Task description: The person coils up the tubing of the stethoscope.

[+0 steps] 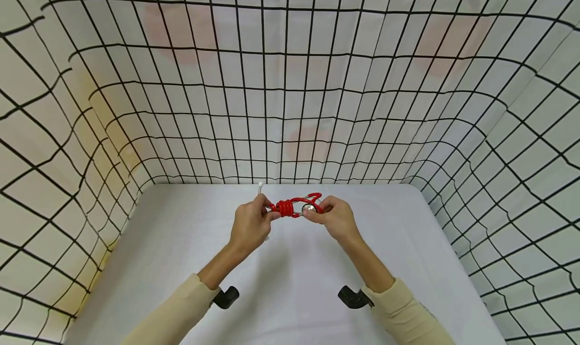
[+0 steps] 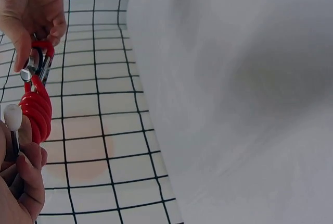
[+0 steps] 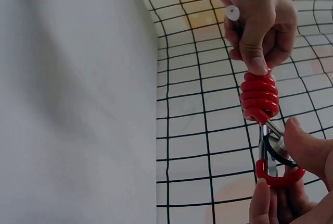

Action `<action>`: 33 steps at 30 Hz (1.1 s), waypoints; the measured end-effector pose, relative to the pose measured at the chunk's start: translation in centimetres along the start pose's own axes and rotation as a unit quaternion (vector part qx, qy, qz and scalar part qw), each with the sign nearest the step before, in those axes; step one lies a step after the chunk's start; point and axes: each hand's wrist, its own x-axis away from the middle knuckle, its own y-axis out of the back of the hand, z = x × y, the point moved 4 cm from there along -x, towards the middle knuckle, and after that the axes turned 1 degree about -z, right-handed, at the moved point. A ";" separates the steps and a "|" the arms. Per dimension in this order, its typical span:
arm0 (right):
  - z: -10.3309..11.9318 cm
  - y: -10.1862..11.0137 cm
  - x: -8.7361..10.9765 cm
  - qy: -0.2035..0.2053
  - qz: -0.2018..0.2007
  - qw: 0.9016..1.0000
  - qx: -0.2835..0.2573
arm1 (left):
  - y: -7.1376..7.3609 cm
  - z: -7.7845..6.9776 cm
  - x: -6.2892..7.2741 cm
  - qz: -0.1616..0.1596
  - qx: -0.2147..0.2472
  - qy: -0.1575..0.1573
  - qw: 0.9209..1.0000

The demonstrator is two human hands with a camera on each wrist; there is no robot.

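Note:
A stethoscope with red tubing (image 1: 285, 208) is held in the air between both hands, its tubing wound in several tight turns (image 3: 259, 96) around the middle. My left hand (image 1: 250, 225) pinches the end with the metal ear tubes, just beside the coil. A white ear tip (image 2: 13, 115) sticks out past its fingers. My right hand (image 1: 337, 219) grips the other end, with the thumb on the round metal chest piece (image 1: 309, 209) and fingers around the red loop (image 3: 283, 178). The right fingers partly cover the chest piece.
Below the hands lies a white-covered table (image 1: 290, 294). Black wire mesh (image 1: 285, 88) encloses its back and sides, with pale cloth behind it. A black wrist mount (image 1: 226, 298) sits by the left beige sleeve, and another mount (image 1: 353, 297) by the right.

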 end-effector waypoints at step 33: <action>1.6 -1.2 1.4 0.141 -0.103 0.975 0.135 | -0.1 0.1 0.4 -0.010 -0.010 0.003 1.000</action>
